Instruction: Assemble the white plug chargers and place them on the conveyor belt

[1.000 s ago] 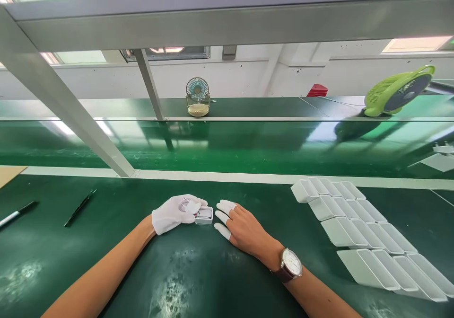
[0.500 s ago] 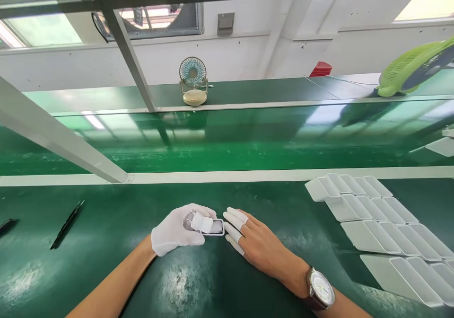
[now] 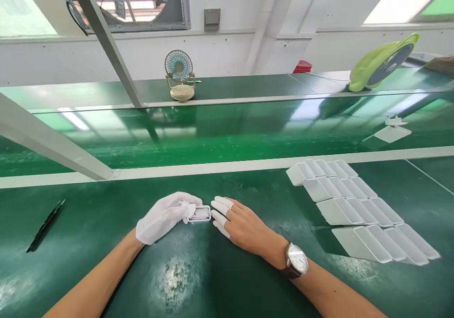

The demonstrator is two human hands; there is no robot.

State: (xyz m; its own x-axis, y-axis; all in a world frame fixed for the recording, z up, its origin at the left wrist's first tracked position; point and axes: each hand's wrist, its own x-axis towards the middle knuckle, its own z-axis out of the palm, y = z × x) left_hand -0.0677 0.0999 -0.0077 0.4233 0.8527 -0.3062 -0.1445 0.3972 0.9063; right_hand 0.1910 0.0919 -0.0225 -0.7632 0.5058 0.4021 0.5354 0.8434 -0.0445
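Note:
My left hand (image 3: pixel 166 217) wears a white glove. Its fingers close around a small white rectangular frame (image 3: pixel 200 214), whose right end sticks out beyond the fingertips. A small white piece (image 3: pixel 188 209) lies under the thumb on the frame's left part, mostly covered by the glove. My right hand (image 3: pixel 239 221), with white finger cots and a wristwatch (image 3: pixel 297 259), hovers or rests just right of the frame. Its fingers are stretched out, with nothing in them that I can see. Whether the fingertips touch the frame I cannot tell.
Rows of white rectangular cases (image 3: pixel 354 209) stand on the green bench at the right. A slim black tool (image 3: pixel 46 225) lies at the left. Beyond the white rail (image 3: pixel 198 169) runs a green belt (image 3: pixel 227 138) carrying a white part (image 3: pixel 393 132). Fans (image 3: pixel 179 67) stand behind.
The left thumb has moved over the small white piece, covering more of it. The view has shifted right, and the white part on the belt shows more fully.

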